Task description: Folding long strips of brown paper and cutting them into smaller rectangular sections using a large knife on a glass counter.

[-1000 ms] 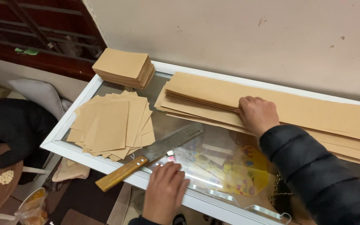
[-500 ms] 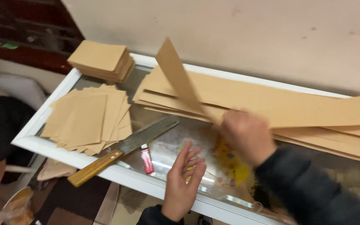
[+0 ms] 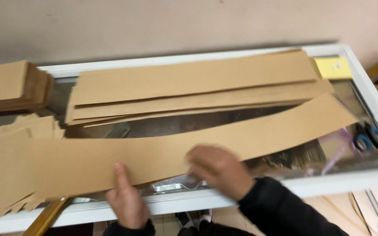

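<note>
White-framed glass-topped table [image 3: 224,199] fills the view, running left to right under a pale wall. Across its near half lies one long tan paper strip [image 3: 162,153], flat, gently curved, its right end reaching toward the far right. Behind it, a stack of long tan paper strips [image 3: 189,83] sits against the far edge. Far left, a pile of small square tan sheets [image 3: 9,85], cut off by the frame; more fanned sheets lie under the strip's left end. The right hand [image 3: 222,168], blurred, presses flat on the strip's near edge; fingers spread, not clenched. The left hand [image 3: 125,199] grips that near edge, thumb on top. A small yellow square note [image 3: 333,67] lies far right. Blue-handled scissors [image 3: 370,139] show through the glass, hard to make out.
</note>
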